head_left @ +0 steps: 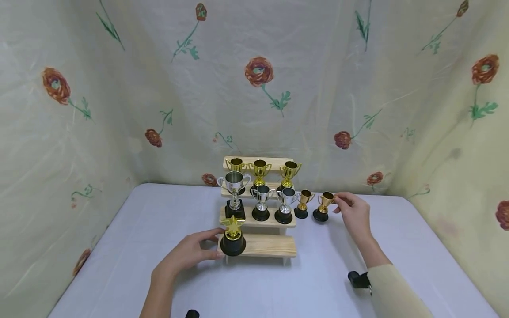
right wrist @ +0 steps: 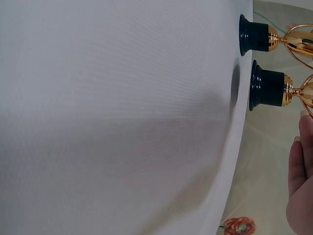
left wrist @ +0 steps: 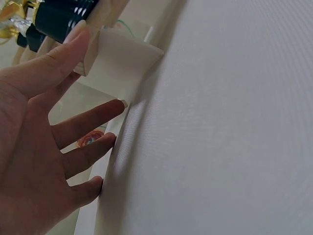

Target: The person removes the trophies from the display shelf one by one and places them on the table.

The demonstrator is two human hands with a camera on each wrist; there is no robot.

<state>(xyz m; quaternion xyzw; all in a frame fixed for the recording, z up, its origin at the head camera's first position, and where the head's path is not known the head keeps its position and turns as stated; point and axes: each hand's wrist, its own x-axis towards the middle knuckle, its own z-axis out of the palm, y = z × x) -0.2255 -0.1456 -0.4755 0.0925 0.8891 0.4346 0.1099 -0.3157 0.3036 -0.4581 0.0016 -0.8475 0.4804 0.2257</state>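
Note:
A stepped wooden display stand (head_left: 270,245) bears gold and silver trophy cups, with a gold star trophy (head_left: 233,238) at the left of its lowest step. My left hand (head_left: 192,251) grips the left end of that step between thumb and index finger, its other fingers (left wrist: 88,154) spread. The thumb tip lies beside the star trophy's black base (left wrist: 58,19). At the stand's right, my right hand (head_left: 355,216) pinches one handle of a small bronze-gold trophy cup (head_left: 327,199). Its black base (right wrist: 268,86) is slightly above the table, a shadow below it.
Another small bronze-gold trophy cup (head_left: 305,197) stands between the held one and the stand. A larger silver cup (head_left: 234,181) is on the stand's left side. A white cloth covers the table (head_left: 318,265); a flowered curtain (head_left: 302,88) hangs behind and at both sides.

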